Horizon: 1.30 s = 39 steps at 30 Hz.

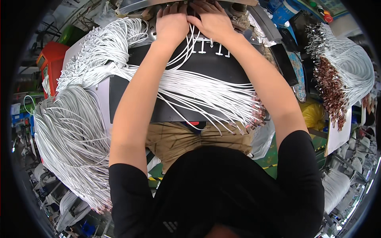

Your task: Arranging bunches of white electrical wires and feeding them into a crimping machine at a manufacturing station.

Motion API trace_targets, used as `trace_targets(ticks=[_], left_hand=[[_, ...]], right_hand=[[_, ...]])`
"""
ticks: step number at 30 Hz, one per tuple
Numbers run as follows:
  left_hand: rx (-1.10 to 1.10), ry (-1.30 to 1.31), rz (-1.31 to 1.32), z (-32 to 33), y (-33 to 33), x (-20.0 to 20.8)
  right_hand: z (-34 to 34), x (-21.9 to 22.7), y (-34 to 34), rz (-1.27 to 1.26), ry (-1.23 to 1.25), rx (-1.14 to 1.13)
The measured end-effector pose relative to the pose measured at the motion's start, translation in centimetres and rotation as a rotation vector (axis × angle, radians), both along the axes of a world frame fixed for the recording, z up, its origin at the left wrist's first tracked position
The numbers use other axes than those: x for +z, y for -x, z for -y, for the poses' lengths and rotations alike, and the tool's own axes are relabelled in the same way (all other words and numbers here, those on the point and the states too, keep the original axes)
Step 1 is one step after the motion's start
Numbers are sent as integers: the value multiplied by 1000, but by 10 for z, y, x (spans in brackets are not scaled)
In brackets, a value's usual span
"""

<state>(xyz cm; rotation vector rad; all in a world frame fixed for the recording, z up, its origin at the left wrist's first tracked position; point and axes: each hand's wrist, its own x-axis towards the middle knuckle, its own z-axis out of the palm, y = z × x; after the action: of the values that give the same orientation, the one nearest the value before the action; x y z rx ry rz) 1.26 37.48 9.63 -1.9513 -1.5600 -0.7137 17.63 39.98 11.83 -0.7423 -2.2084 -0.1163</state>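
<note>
At the far edge of the black work surface (230, 71), both my arms reach forward to a metal machine plate (152, 33). My left hand (172, 23) is bent over the plate, fingers closed at the ends of a few white cables (183, 59). Beside it, my right hand (212, 20) is closed there too, its thumb lying across the cables. The fingertips and cable ends are partly hidden under the machine's front. Small white T-shaped pieces (219, 49) stick out below my right hand. A loose bundle of white cables (198, 89) with brownish ends lies across the surface, under my forearms.
Large heaps of white cables (107, 43) and grey-white cables (71, 139) lie at the left, near a red box (53, 63). Another coiled cable bundle (349, 67) is at the right, above a yellow bag (311, 115). A metal bar (139, 5) spans the far edge.
</note>
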Motion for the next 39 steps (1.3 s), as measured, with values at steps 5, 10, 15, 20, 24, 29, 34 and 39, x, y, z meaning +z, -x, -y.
trace_targets(ticks=[5, 10, 15, 20, 24, 29, 34, 39], left_hand=[[130, -67, 17, -7, -8, -5], [106, -160, -29, -9, -5, -8], [-50, -41, 325, 72, -9, 26], [-873, 990, 1929, 293, 7, -1], [-288, 937, 2265, 372, 5, -74], [236, 328, 2345, 360, -3, -94], [377, 376, 1968, 349, 15, -91], [183, 361, 2139, 359, 17, -109]], right_hand=[[-5, -14, -6, 65, -196, -312], [-14, -26, 2, 85, -17, -276], [13, -5, -55, 20, 506, -112], [131, -27, -219, -731, 333, -447], [227, -75, -279, -272, 376, -504], [320, -134, -241, 79, 1197, -497], [326, -193, -265, -118, 1116, -506], [297, -237, -309, 75, 1169, -553]])
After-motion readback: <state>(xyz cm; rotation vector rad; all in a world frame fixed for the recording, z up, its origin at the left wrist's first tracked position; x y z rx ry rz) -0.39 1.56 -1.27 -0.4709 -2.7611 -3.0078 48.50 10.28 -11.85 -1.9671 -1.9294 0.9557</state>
